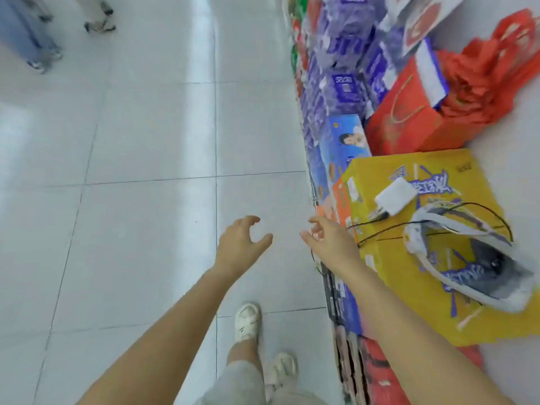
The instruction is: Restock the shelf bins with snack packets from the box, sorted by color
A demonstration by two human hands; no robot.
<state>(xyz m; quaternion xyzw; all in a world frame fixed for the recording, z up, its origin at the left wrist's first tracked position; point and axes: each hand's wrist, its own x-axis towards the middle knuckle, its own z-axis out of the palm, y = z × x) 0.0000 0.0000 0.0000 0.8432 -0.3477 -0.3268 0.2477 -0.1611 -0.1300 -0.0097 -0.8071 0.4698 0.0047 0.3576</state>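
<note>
Yellow cardboard box (415,258) w/ purple print lies just right of right hand (330,241), nearer than left hand (239,247); both hands' fingers loosely curled, holding nothing.

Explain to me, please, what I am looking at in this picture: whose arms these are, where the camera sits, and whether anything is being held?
There is only one picture, taken by a wide-angle camera worn on a person's head and looking down. The two bare arms are that person's own. The left hand and the right hand reach forward over the tiled floor, fingers loosely spread, and neither holds anything. On the right runs a store shelf stacked with goods: purple packets, a red gift box and a yellow carton. On the carton lie a white power bank with a black cable and an opened bag. Below are the person's feet in pale sandals.
</note>
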